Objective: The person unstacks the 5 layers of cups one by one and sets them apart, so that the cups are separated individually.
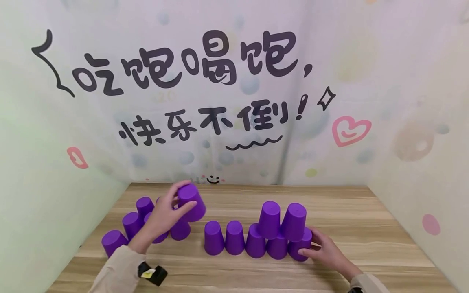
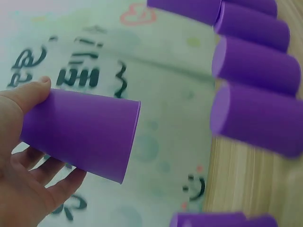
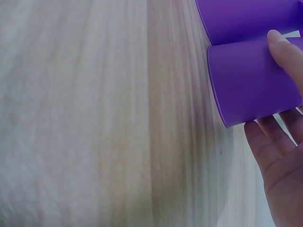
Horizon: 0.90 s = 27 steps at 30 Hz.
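My left hand (image 1: 163,215) grips an upside-down purple cup (image 1: 193,205) in the air, thumb on one side and fingers on the other; the left wrist view shows the held cup (image 2: 85,132) from the side. At right, several upturned purple cups (image 1: 214,240) form a row on the table, and two more (image 1: 270,219) stand on top of its right part. My right hand (image 1: 329,253) holds the rightmost bottom cup (image 1: 298,250) between thumb and fingers. Up close, this cup (image 3: 255,80) stands on the tabletop beside its neighbour.
More upturned purple cups (image 1: 113,242) stand on the left of the wood-grain table (image 1: 234,276), partly hidden by my left arm. Behind the table hangs a printed backdrop (image 1: 220,162); pale walls flank both sides.
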Available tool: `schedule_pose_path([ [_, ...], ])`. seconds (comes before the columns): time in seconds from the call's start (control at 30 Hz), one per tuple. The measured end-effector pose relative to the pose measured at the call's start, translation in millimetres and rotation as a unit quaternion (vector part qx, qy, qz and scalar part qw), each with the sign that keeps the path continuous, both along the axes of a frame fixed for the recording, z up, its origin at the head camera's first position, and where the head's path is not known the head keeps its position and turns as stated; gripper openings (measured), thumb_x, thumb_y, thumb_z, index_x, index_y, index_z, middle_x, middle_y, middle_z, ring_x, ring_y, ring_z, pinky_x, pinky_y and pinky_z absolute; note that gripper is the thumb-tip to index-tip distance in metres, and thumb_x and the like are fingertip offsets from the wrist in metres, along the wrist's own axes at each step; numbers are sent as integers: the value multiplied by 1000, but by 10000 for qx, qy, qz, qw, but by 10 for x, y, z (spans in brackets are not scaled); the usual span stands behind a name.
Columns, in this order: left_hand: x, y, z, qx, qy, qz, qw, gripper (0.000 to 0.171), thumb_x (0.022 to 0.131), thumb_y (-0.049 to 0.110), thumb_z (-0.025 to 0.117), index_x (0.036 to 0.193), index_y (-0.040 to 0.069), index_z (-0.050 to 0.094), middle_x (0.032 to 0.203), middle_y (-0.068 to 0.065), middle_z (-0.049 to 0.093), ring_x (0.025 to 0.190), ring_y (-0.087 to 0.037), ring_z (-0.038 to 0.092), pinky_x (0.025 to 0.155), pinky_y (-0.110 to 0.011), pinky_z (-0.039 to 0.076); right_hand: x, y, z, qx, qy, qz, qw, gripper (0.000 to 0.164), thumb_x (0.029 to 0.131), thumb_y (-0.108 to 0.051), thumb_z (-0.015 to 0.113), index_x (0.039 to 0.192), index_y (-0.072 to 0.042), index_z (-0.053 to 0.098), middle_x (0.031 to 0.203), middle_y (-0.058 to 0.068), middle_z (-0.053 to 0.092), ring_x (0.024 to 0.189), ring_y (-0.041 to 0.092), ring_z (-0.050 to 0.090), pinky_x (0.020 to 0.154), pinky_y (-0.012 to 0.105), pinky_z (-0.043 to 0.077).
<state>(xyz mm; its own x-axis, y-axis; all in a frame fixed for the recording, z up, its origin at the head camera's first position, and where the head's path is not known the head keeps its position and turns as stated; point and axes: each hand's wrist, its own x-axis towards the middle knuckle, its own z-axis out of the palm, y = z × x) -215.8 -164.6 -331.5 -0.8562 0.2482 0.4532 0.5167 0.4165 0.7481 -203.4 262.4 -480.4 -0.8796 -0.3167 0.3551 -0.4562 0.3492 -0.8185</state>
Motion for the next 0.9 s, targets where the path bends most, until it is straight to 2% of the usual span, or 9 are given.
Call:
schedule_pose_path([
  [0.13, 27, -316, -142, -272, 163, 534, 9981, 50, 82, 16, 64, 126, 10, 42, 112, -12, 55, 97, -22, 56, 80, -31, 48, 4, -3, 1, -34, 10, 15, 10000, 53, 71, -4, 72, 115, 10, 45, 104, -2, 57, 92, 1, 55, 73, 27, 51],
  [0.27, 143, -539, -259, -537, 190, 1034, 9930, 49, 81, 16, 65, 125, 9, 44, 113, -13, 53, 97, -16, 54, 79, -33, 49, 9, -4, -5, -32, 27, 11, 10000, 53, 71, -4, 72, 115, 10, 46, 104, -5, 57, 92, 1, 55, 73, 28, 51],
  [0.33, 205, -634, -324, -510, 111, 1165, 9918, 48, 81, 14, 65, 124, 8, 44, 113, -16, 53, 96, -10, 53, 79, -29, 49, 10, -4, -6, -18, 36, 3, 10000, 53, 71, -4, 72, 115, 10, 46, 104, -6, 56, 92, 1, 55, 73, 28, 51],
  [0.47, 318, -788, -465, -443, -23, 1443, 9885, 49, 79, 12, 67, 122, 5, 45, 113, -20, 52, 91, 10, 45, 75, -11, 44, 9, -3, -2, -20, 54, -7, 10000, 52, 71, -3, 72, 114, 10, 46, 103, -8, 56, 91, 1, 55, 73, 28, 52],
  [0.53, 346, -851, -547, -480, -84, 1561, 9865, 50, 78, 12, 68, 122, 5, 45, 113, -21, 52, 90, 14, 41, 75, -11, 44, 9, -2, 2, -25, 57, -10, 10000, 52, 71, -3, 72, 114, 10, 46, 103, -8, 56, 91, 1, 55, 73, 28, 52],
  [0.63, 358, -921, -673, -646, -151, 1780, 9818, 51, 77, 15, 70, 121, 6, 47, 111, -22, 53, 90, 15, 39, 74, -16, 46, 9, 1, 9, -15, 63, -21, 10000, 52, 71, -3, 72, 114, 10, 46, 103, -6, 56, 91, 1, 55, 73, 27, 52],
  [0.77, 356, -973, -835, -695, -223, 1862, 9798, 50, 75, 13, 71, 119, 5, 48, 106, -21, 55, 87, 12, 43, 72, -19, 48, 6, 2, 10, -12, 60, -17, 10000, 52, 71, -3, 72, 114, 10, 46, 103, -6, 57, 91, 1, 55, 73, 26, 51],
  [0.9, 354, -990, -954, -696, -345, 1825, 9801, 49, 75, 12, 71, 117, 3, 48, 106, -23, 55, 90, -7, 54, 73, -31, 51, 0, 2, -1, -42, 53, -8, 10000, 52, 71, -2, 72, 114, 10, 46, 103, -10, 56, 91, 1, 56, 73, 27, 52],
])
